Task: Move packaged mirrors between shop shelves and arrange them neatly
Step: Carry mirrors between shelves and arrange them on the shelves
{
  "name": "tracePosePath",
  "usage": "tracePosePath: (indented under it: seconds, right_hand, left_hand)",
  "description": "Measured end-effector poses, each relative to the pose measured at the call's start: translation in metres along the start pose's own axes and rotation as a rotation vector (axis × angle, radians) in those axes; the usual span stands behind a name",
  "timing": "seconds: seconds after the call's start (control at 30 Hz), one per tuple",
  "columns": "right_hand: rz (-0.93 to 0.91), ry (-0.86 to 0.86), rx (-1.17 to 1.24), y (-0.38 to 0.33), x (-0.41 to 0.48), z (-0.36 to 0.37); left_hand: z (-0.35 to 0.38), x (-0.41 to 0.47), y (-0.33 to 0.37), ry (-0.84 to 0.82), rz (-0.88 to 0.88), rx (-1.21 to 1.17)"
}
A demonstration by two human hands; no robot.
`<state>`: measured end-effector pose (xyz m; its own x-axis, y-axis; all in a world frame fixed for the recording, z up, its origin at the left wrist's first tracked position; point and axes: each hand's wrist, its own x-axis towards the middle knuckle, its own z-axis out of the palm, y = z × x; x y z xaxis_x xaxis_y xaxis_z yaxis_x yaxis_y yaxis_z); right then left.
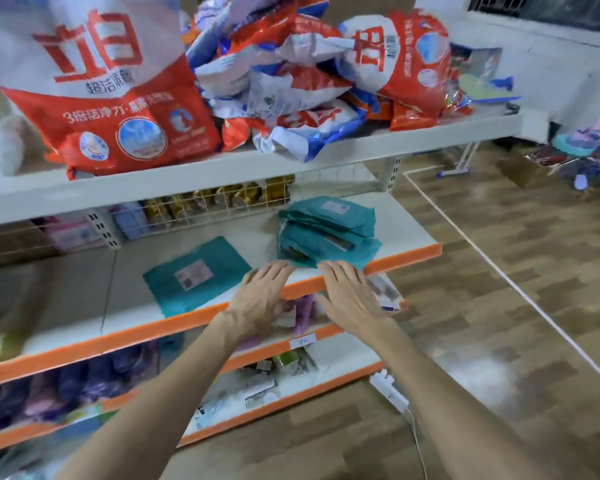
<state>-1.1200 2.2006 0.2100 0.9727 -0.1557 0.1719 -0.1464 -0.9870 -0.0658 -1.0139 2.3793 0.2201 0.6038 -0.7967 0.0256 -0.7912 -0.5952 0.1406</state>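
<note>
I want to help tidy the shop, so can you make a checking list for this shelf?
Surface: white shelf, orange front edge.
Job's things: stack of teal packages at right end; single teal package flat to its left.
Clutter: detergent bags piled on the upper shelf.
Hands: left hand and right hand, both open, at the stack's front edge.
Cables: white power strip with cord on floor.
Surroundings: wood-pattern floor.

We see a teal stack of packages [326, 233] and a single teal package [196, 275], each with a pale label. The shelf [129, 306] is white, edged orange. The detergent bags [111, 109] above are red, white and blue; the floor [499, 306] has a brown wood-plank pattern.
</note>
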Motion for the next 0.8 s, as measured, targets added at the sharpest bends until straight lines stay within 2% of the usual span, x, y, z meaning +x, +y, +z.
tracePosePath:
  seconds: [0.2,0.3,0.43,0.53,0.67,0.8]
  right_hand:
    - [-0.169,-0.026,0.062,-0.021,0.052,0.018]
    - [-0.224,-0.038,0.03,-0.009,0.072,0.016]
    - [-0.179,-0.025,-0.044,0.014,0.11,0.009]
    - [-0.147,-0.036,-0.06,0.024,0.128,0.007]
    - [-0.131,-0.048,-0.105,0.046,0.15,0.01]
    - [-0.093,-0.089,-0.083,0.07,0.157,0.037]
  left_hand:
    - [0.008,0.003,-0.038,-0.018,-0.146,0.019]
    - [0.003,0.025,-0.052,-0.037,-0.182,0.032]
    - [-0.011,0.06,-0.062,0.064,-0.196,0.006]
    - [-0.011,0.069,-0.071,0.044,-0.204,0.026]
    - [-0.005,0.066,-0.094,-0.069,-0.279,0.052]
    - [0.012,0.055,-0.116,-0.304,-0.442,0.11]
